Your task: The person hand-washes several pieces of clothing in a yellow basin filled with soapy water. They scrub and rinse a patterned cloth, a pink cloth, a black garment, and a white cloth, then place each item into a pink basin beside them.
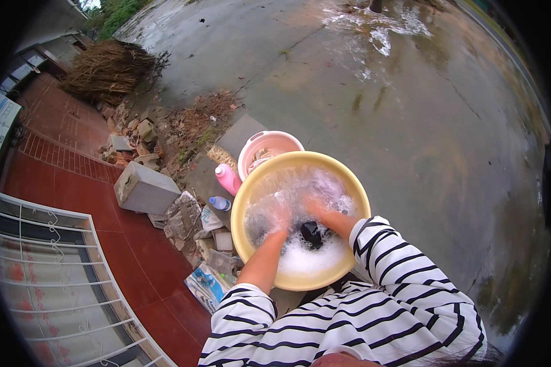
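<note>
Before me stands a large yellow basin [362, 190] filled with sudsy water. My left hand [278, 215] is in the water on the basin's left side, blurred and partly covered by suds. Farther right, my right hand [316, 205] also dips into the water, its fingers hidden. Pale, light purple cloth [326, 183] shows under the bubbles near my right hand. A piece of black wet cloth [311, 235] pokes up between my forearms, with thick white foam [307, 264] in front of it. Whether either hand grips cloth is hidden.
Behind the basin sits a pink tub [282, 141] with cloth inside. A pink bottle with a white cap [229, 180] and a small clear bottle [220, 203] stand at its left. Rubble, a concrete block [147, 187] and a barred window [59, 275] lie farther left. Wet concrete [422, 151] spreads right.
</note>
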### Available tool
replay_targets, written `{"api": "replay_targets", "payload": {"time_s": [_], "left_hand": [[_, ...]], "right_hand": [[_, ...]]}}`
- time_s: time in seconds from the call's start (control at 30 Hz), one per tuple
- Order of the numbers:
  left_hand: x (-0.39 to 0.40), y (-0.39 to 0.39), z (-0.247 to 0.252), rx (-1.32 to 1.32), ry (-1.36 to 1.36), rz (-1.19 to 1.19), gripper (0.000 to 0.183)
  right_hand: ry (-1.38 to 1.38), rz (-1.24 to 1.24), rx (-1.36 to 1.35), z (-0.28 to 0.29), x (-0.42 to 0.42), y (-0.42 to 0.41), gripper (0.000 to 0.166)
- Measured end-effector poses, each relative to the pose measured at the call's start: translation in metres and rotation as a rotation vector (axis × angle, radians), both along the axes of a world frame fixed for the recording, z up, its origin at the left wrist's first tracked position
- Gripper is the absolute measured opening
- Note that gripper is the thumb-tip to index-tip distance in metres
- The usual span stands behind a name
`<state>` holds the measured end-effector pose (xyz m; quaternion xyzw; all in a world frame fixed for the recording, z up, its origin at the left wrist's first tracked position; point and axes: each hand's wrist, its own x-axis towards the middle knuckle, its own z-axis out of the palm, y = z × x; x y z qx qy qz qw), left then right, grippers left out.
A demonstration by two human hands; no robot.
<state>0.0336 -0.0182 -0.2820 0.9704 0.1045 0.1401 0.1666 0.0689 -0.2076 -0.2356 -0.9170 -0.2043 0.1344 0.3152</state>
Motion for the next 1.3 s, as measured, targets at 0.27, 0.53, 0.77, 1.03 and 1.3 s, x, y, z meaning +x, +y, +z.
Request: {"api": "replay_targets", "payload": {"time_s": [0.27,0.53,0.77,1.03,1.3], "left_hand": [[0.017,-0.010,0.185,-0.640,0.072,0.041,0.048],[-0.026,0.034,0.282,-0.833,-0.128,0.019,0.046],[-0.078,0.035,0.286,-0.423,-0.149,-0.113,0.023],[-0.054,-0.031,0.205,0.108,0.405,-0.112,0.067],[0.010,-0.019,0.093,0.102,0.462,-0.114,0.044]], "right_hand": [[0.158,-0.226,0.156,0.129,-0.002,-0.007,0.033],[0.090,-0.086,0.584,0.208,-0.041,-0.094,0.027],[0.343,0.072,0.481,0.231,-0.074,-0.121,0.046],[-0.115,0.183,-0.341,0.159,-0.079,-0.028,0.057],[0.117,0.060,-0.012,0.052,-0.036,-0.005,0.036]]}}
